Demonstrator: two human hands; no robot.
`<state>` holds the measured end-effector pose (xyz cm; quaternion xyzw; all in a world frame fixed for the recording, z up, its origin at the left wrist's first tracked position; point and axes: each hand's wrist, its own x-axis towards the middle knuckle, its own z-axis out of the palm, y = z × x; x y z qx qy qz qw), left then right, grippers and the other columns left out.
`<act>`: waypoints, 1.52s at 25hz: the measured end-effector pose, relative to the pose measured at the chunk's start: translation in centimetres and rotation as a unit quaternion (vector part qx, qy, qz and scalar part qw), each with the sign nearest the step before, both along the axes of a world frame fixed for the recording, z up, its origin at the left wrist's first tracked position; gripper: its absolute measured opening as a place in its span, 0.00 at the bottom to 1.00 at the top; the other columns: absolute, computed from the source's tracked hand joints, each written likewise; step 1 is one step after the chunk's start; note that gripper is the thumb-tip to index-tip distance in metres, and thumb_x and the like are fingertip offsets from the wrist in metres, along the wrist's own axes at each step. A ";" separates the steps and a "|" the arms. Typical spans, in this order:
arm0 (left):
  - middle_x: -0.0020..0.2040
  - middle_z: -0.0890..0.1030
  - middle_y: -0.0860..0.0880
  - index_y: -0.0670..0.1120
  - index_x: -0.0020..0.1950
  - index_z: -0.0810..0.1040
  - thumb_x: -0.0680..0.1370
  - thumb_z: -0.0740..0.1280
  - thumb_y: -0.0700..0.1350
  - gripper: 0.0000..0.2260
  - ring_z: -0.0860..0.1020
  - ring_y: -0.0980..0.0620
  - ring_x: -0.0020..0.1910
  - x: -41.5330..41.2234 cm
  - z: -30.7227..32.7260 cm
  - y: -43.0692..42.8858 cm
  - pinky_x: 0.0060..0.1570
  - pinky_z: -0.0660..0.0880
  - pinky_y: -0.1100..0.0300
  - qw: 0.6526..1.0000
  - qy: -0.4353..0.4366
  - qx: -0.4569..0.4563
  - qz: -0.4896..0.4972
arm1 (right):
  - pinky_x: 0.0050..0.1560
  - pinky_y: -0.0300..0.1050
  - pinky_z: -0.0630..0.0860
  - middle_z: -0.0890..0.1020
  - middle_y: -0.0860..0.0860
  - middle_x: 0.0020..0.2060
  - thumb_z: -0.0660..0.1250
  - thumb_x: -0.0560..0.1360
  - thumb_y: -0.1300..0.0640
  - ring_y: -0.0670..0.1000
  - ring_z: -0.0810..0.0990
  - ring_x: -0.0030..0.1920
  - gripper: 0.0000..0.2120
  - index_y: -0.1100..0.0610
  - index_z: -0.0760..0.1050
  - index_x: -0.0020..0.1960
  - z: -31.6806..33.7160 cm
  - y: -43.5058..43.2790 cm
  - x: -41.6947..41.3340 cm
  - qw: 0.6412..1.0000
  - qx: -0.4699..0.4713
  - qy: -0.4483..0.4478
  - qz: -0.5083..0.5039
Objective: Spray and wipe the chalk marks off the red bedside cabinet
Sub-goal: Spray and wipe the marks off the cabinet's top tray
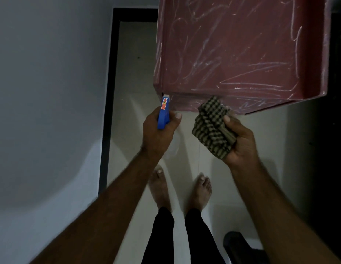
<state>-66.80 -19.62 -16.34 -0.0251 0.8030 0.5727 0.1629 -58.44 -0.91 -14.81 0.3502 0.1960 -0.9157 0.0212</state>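
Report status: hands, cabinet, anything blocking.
Left hand grips sprayer, nozzle at cabinet front corner. Right hand grips cloth by front edge. Chalk marks all over top, unwiped. Nothing blocking.

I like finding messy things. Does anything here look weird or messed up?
Yes: white chalk scribbles run all over the top of the red cabinet and along its front edge. The left hand holds a blue spray bottle and the right hand a checked cloth; nothing looks spilled or broken.
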 end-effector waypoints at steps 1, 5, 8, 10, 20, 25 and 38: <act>0.37 0.81 0.38 0.40 0.43 0.77 0.77 0.73 0.48 0.12 0.81 0.38 0.38 -0.2 -0.4 0.1 0.43 0.80 0.46 1.000 -0.007 -0.004 0.000 | 0.63 0.66 0.79 0.80 0.65 0.65 0.61 0.81 0.62 0.66 0.82 0.63 0.21 0.66 0.73 0.72 -0.2 -0.1 -0.1 1.000 -0.001 -0.004 -0.002; 0.37 0.79 0.35 0.35 0.41 0.74 0.77 0.73 0.49 0.18 0.79 0.35 0.38 -1.0 -1.5 0.2 0.41 0.77 0.50 0.999 -0.011 -0.035 -0.014 | 0.62 0.61 0.81 0.82 0.64 0.62 0.63 0.79 0.65 0.64 0.84 0.59 0.19 0.67 0.75 0.69 -1.0 -0.5 -0.6 0.999 -0.008 -0.023 -0.023; 0.38 0.79 0.37 0.37 0.44 0.76 0.77 0.73 0.47 0.14 0.79 0.36 0.39 -0.9 -1.7 0.3 0.43 0.80 0.45 0.999 -0.017 -0.011 -0.044 | 0.61 0.61 0.81 0.79 0.66 0.64 0.62 0.76 0.69 0.64 0.82 0.59 0.26 0.69 0.69 0.74 -1.5 -0.3 -0.7 0.999 0.019 -0.036 -0.022; 0.39 0.79 0.37 0.37 0.45 0.76 0.77 0.73 0.47 0.13 0.79 0.36 0.39 -0.7 -1.8 0.4 0.44 0.80 0.42 0.998 -0.023 0.004 -0.065 | 0.63 0.65 0.79 0.78 0.66 0.65 0.62 0.72 0.70 0.65 0.82 0.60 0.30 0.70 0.67 0.75 -1.7 -0.3 -0.5 0.998 0.018 -0.052 -0.029; 0.36 0.77 0.36 0.37 0.43 0.74 0.75 0.73 0.52 0.19 0.77 0.36 0.37 0.1 -2.3 1.5 0.42 0.78 0.42 0.995 -0.015 0.009 -0.103 | 0.55 0.67 0.83 0.81 0.65 0.63 0.61 0.72 0.71 0.66 0.84 0.59 0.30 0.67 0.69 0.75 -1.3 0.9 0.4 0.996 0.060 -0.070 -0.011; 0.35 0.74 0.39 0.39 0.41 0.73 0.76 0.74 0.48 0.16 0.74 0.38 0.35 0.6 -2.0 2.6 0.41 0.79 0.46 0.992 -0.016 0.010 -0.124 | 0.54 0.60 0.83 0.83 0.62 0.62 0.67 0.78 0.62 0.63 0.84 0.60 0.24 0.65 0.71 0.73 -1.0 1.4 0.9 0.995 0.065 -0.067 -0.033; 0.37 0.77 0.39 0.40 0.45 0.74 0.76 0.72 0.53 0.16 0.76 0.37 0.36 0.3 -1.6 1.3 0.42 0.78 0.42 0.998 -0.009 0.005 -0.065 | 0.57 0.60 0.84 0.84 0.53 0.61 0.72 0.76 0.71 0.56 0.86 0.58 0.27 0.48 0.74 0.68 0.9 1.2 -2.1 0.931 0.327 -0.158 -0.024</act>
